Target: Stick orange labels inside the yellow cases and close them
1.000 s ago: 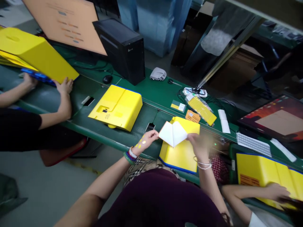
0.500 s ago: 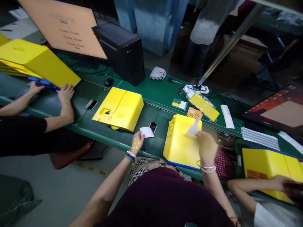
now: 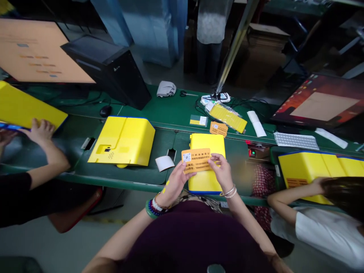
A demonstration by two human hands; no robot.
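Observation:
An orange printed card [image 3: 196,160] is held up between my two hands, above a yellow box [image 3: 206,185]. My left hand [image 3: 176,180] pinches its left end, with yellow dots showing on the back of that hand. The right end is between the fingers of my right hand [image 3: 222,171]. To the left of the card, a white paper piece [image 3: 164,163] lies on the green bench. Another orange card [image 3: 218,129] rests behind the yellow box. Farther left sits a second yellow box [image 3: 123,140] with a small recessed port.
Behind are a black computer case [image 3: 110,72], a mouse [image 3: 105,111], grey cloth [image 3: 166,88], scissors [image 3: 187,93], a power strip [image 3: 215,98] and yellow sheets in plastic [image 3: 227,117]. A co-worker's hands touch a yellow box at left; another person leans over one at right.
My left hand has let go of the white paper, now on the bench. Both hands have come together on an orange card. The white piece in my right hand is gone from view. The view has shifted.

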